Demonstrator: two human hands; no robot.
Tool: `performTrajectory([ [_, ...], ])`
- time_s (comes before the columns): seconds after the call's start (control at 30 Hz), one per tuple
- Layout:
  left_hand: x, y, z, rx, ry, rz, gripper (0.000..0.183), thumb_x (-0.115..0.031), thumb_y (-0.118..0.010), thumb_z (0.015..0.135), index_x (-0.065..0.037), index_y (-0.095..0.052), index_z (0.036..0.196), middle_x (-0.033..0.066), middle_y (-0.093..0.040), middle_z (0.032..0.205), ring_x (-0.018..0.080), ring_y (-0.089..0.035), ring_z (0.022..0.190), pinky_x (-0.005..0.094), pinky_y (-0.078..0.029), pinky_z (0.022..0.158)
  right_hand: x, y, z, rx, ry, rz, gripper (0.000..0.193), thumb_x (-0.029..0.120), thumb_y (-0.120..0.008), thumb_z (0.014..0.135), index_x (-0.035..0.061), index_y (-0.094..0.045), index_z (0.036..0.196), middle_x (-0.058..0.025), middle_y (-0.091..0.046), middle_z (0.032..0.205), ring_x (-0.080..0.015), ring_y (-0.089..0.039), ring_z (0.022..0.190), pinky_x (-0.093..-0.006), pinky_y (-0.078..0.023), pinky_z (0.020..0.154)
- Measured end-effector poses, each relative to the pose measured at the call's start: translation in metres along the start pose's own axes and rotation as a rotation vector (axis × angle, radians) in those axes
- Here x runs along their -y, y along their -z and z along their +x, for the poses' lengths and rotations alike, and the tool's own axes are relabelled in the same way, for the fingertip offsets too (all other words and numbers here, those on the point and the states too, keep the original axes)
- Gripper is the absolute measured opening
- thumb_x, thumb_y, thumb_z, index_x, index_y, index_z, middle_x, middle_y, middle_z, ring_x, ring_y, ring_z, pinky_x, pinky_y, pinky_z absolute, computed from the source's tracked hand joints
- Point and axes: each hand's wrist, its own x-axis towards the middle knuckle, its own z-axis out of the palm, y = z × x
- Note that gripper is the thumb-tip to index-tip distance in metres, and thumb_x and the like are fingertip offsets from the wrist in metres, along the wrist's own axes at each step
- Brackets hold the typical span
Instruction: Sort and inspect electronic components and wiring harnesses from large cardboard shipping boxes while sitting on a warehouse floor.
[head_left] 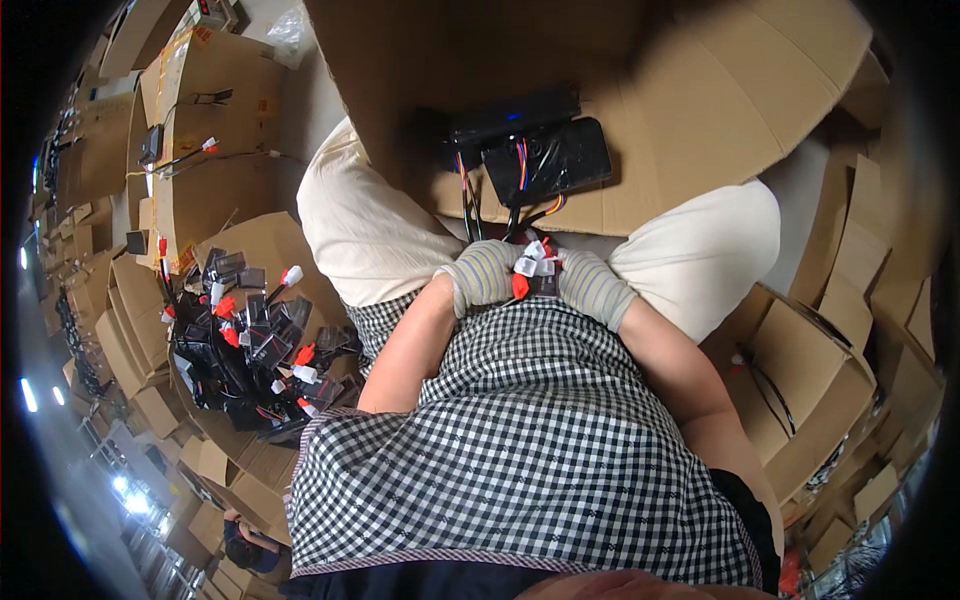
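My left hand [481, 272], in a grey striped glove, is closed round a bundle of wires at my lap. Facing it, my right hand [592, 284], gloved alike, is closed on the same bundle. Between them stick out white and red wire connectors [536, 262]. The fingertips are mostly hidden by the gloves and connectors. Black-sleeved and coloured cables [467, 195] run from the bundle up to black plastic-cased units [550, 160], which lie on cardboard just beyond my hands.
A large cardboard box [710, 110] rises in front of me. At my left, an open carton [230, 440] holds many black parts with red and white connectors [262, 335]. Another open carton [815, 400] with a black cable stands at my right. A person [248, 548] is far left.
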Motion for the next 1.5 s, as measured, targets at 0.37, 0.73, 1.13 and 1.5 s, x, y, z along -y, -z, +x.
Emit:
performTrajectory([
  [0.37, -0.020, -0.020, 0.008, 0.097, 0.033, -0.012, 0.032, -0.029, -0.061, 0.075, -0.007, -0.064, 0.099, 0.0190, -0.065, 0.090, 0.0379, -0.061, 0.085, 0.0414, -0.049, 0.074, 0.026, 0.030, -0.032, 0.119, -0.135, -0.093, 0.022, 0.022, -0.058, 0.079, 0.0037, -0.063, 0.091, -0.0220, -0.065, 0.087, -0.0383, -0.062, 0.084, -0.0444, -0.050, 0.073],
  [0.73, -0.034, -0.003, 0.020, 0.158, 0.082, 0.039, 0.029, -0.030, -0.061, 0.074, -0.009, -0.066, 0.093, 0.0205, -0.065, 0.089, 0.0372, -0.061, 0.086, 0.0424, -0.048, 0.074, -0.114, -0.053, -0.002, 0.042, -0.133, 0.297, 0.017, 0.016, -0.053, 0.083, 0.0066, -0.063, 0.092, -0.0212, -0.064, 0.093, -0.0385, -0.060, 0.093, -0.0422, -0.048, 0.077],
  [1.13, -0.009, 0.004, 0.008, -0.414, -0.002, -0.113, 0.032, -0.028, -0.061, 0.076, -0.008, -0.064, 0.101, 0.0173, -0.065, 0.093, 0.0331, -0.062, 0.088, 0.0402, -0.048, 0.078, -0.057, 0.008, 0.029, -0.033, -0.252, 1.129, 0.021, 0.027, -0.051, 0.089, 0.0114, -0.064, 0.095, -0.0053, -0.066, 0.086, -0.0155, -0.062, 0.073, -0.0289, -0.048, 0.060],
  [1.5, -0.094, 0.152, -0.085, -1.285, -0.972, -0.791, 0.072, -0.064, -0.054, 0.081, -0.006, -0.050, 0.124, 0.0074, -0.054, 0.118, 0.0163, -0.054, 0.103, 0.0328, -0.044, 0.088, -0.115, 0.012, 0.098, 0.078, -0.228, 0.463, 0.031, 0.015, -0.061, 0.077, 0.0037, -0.061, 0.106, -0.0157, -0.065, 0.097, -0.0252, -0.062, 0.087, -0.0347, -0.047, 0.076],
])
